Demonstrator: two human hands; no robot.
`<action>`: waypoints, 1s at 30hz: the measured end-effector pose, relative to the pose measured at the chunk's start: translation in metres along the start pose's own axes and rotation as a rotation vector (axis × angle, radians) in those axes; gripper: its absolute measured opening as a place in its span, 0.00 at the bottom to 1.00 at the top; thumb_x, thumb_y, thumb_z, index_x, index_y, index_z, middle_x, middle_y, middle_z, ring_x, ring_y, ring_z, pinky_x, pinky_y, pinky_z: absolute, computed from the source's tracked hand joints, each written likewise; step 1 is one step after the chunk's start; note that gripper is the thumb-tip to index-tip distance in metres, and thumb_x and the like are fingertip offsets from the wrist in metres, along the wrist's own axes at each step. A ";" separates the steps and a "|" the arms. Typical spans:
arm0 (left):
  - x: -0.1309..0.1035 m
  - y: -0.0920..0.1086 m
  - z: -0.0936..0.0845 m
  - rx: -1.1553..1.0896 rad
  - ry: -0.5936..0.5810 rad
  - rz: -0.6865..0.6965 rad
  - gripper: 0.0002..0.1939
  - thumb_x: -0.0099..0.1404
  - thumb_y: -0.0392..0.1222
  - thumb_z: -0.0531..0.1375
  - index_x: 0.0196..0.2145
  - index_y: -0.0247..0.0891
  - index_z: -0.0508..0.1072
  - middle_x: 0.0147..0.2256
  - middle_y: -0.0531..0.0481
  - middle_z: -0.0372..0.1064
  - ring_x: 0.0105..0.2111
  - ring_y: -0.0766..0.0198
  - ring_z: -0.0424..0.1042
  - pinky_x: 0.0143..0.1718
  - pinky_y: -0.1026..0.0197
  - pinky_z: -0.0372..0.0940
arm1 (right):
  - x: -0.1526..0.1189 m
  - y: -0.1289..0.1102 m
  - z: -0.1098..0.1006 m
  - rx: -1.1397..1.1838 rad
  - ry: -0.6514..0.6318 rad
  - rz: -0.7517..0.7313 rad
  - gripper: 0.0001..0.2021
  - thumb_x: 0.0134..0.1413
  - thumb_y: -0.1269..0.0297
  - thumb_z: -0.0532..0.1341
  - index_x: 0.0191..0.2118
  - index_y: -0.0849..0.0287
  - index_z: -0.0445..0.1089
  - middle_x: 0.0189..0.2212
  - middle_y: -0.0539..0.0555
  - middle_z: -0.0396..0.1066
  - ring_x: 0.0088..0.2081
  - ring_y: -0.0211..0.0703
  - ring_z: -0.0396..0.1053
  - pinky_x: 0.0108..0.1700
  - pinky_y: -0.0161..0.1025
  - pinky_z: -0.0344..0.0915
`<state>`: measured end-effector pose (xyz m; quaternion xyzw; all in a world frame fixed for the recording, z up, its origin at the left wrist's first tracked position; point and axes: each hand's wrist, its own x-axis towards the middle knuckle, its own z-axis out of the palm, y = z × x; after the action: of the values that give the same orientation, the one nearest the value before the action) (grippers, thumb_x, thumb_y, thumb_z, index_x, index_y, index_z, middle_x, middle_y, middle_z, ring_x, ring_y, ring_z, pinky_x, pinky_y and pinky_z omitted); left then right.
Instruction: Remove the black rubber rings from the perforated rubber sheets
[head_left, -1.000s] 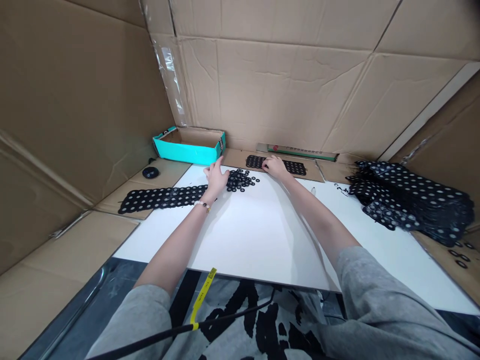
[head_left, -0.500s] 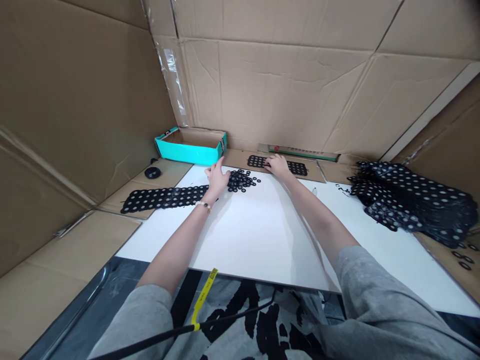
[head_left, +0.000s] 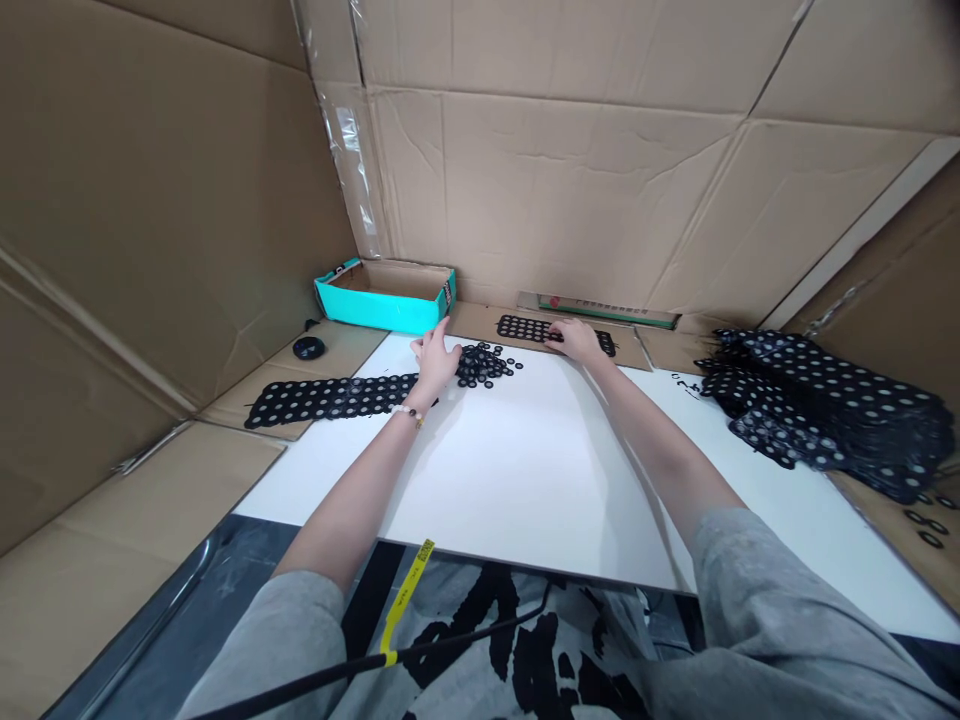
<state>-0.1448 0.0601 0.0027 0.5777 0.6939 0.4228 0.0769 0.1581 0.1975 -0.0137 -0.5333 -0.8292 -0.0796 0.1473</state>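
My left hand lies beside a heap of small black rings, its fingers apart and the index stretched forward. Left of that wrist runs a long black sheet with rows of pale round holes, its right end partly covered by the hand. Farther back, my right hand is over a smaller black holed sheet on the cardboard. Its fingers are bent and drawn together at the sheet's surface; whatever they pinch is too small to make out. The hand covers part of this sheet's middle.
A turquoise open box stands at the back left, near a round black object. At the right lies a thick stack of black holed sheets, with several loose rings near it. Cardboard walls enclose the white board.
My right hand has slid to the right along the smaller holed sheet, uncovering more of its left part. My left hand stays by the ring heap. The view has shifted slightly.
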 end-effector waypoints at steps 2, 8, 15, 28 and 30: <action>0.001 -0.001 0.002 0.000 0.001 -0.003 0.32 0.61 0.41 0.56 0.64 0.46 0.59 0.56 0.43 0.63 0.54 0.43 0.55 0.54 0.44 0.54 | -0.012 0.016 -0.003 0.011 0.007 0.020 0.18 0.56 0.52 0.61 0.48 0.56 0.71 0.46 0.59 0.73 0.49 0.54 0.65 0.46 0.44 0.60; 0.004 -0.007 0.006 -0.002 0.001 0.012 0.32 0.61 0.41 0.56 0.63 0.46 0.60 0.57 0.42 0.62 0.54 0.43 0.55 0.54 0.45 0.54 | -0.036 0.039 -0.009 0.014 0.031 0.115 0.16 0.57 0.54 0.60 0.48 0.56 0.71 0.48 0.59 0.72 0.51 0.53 0.65 0.47 0.44 0.60; 0.000 -0.001 0.005 0.025 -0.005 0.010 0.32 0.61 0.42 0.56 0.63 0.46 0.59 0.56 0.43 0.64 0.55 0.44 0.56 0.55 0.44 0.54 | -0.038 0.045 -0.012 0.036 0.036 0.156 0.17 0.56 0.53 0.60 0.48 0.56 0.71 0.47 0.58 0.73 0.49 0.53 0.66 0.47 0.44 0.61; 0.051 -0.062 -0.075 0.354 -0.609 -0.085 0.15 0.45 0.45 0.66 0.34 0.47 0.79 0.40 0.50 0.77 0.40 0.54 0.74 0.45 0.59 0.65 | -0.085 0.072 -0.042 0.037 -0.032 0.340 0.16 0.58 0.52 0.57 0.47 0.52 0.73 0.46 0.56 0.74 0.47 0.52 0.70 0.44 0.43 0.64; 0.051 -0.068 -0.074 0.413 -0.628 -0.100 0.14 0.42 0.45 0.67 0.31 0.47 0.79 0.39 0.50 0.77 0.39 0.54 0.74 0.43 0.59 0.66 | -0.095 0.066 -0.048 0.034 -0.069 0.401 0.16 0.58 0.52 0.56 0.46 0.51 0.73 0.45 0.57 0.74 0.46 0.54 0.71 0.43 0.44 0.65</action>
<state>-0.2553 0.0693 0.0235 0.6481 0.7344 0.0719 0.1885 0.2629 0.1294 -0.0014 -0.6877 -0.7120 -0.0166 0.1407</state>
